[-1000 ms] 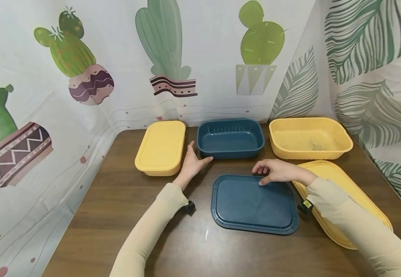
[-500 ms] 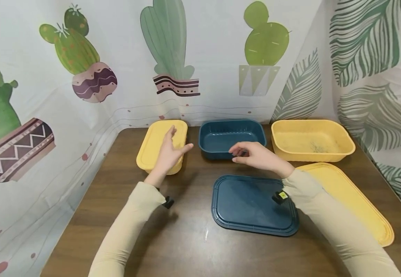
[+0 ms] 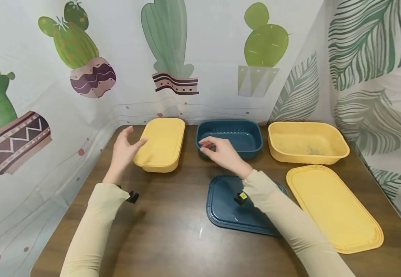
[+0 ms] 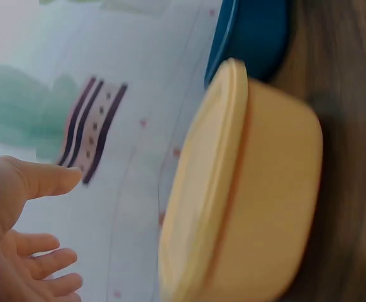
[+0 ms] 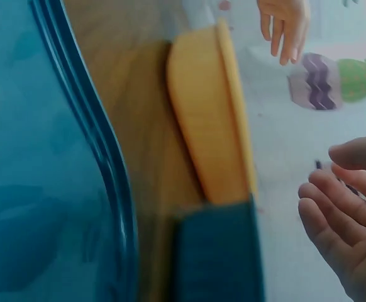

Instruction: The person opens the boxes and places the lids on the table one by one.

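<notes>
In the head view, my left hand (image 3: 122, 152) is by the left side of a lidded yellow container (image 3: 161, 140), thumb toward its lid. The left wrist view shows that container (image 4: 265, 195) side-on, with the spread fingers (image 4: 48, 261) apart from it and holding nothing. My right hand (image 3: 221, 152) hangs over the front left of an open dark blue container (image 3: 245, 153), fingers loosely bent and nothing between them. Below the right forearm lies a dark blue lid (image 3: 224, 204), partly hidden by the sleeve.
An open yellow container (image 3: 308, 157) with dark specks on its floor stands at the back right. A yellow lid (image 3: 335, 207) lies flat in front of it. All rest on a brown wooden table (image 3: 166, 238) against a cactus-print cloth (image 3: 218, 46).
Both hands have moved left. The left one went from beside the blue container, across the yellow lidded one, to its far side. The right one left the blue lid for the blue container.
</notes>
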`<state>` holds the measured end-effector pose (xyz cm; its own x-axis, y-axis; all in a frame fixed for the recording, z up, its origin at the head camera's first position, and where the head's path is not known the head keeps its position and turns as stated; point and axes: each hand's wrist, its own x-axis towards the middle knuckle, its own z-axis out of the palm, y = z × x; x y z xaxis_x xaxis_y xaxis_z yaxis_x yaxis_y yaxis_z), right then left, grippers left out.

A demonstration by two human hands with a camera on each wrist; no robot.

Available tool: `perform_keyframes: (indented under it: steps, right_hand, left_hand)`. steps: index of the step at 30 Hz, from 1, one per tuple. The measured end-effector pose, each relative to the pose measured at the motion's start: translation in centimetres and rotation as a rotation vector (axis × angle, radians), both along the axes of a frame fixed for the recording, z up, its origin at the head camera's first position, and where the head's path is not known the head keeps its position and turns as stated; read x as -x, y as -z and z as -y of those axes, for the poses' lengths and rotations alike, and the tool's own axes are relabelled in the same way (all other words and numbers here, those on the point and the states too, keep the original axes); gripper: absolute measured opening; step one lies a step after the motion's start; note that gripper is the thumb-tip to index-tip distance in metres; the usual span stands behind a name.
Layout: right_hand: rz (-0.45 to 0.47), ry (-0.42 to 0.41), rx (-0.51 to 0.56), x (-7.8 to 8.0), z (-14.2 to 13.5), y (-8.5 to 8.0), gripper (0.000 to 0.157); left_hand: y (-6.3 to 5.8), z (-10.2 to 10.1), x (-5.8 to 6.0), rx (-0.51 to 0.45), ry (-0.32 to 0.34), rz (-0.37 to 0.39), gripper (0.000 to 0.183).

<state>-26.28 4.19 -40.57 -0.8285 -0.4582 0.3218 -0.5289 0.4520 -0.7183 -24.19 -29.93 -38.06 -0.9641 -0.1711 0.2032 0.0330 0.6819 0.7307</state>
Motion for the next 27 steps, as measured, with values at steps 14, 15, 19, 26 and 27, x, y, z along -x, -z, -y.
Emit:
perform_keyframes:
  steps: [14,15,19,26,27]
  right_hand:
    - [0.101,0.091,-0.074,-0.1,8.6,3.1,0.060]
    - [0.113,0.100,-0.087,0.0,8.8,3.4,0.064]
    - [0.132,0.113,-0.125,0.3,9.7,4.1,0.071]
    - [0.161,0.112,-0.117,0.3,10.2,4.0,0.069]
    - [0.170,0.109,-0.115,0.3,10.1,3.9,0.069]
  left_hand:
    - [3.9,4.0,-0.8,-0.054,-0.073,0.141,0.073]
    - [4.2,4.0,-0.8,-0.058,-0.064,0.148,0.072]
    - [5.2,3.8,-0.5,-0.076,-0.025,0.169,0.068]
    - [5.9,4.0,-0.4,-0.091,0.000,0.183,0.063]
    - [5.9,4.0,-0.4,-0.091,0.001,0.184,0.063]
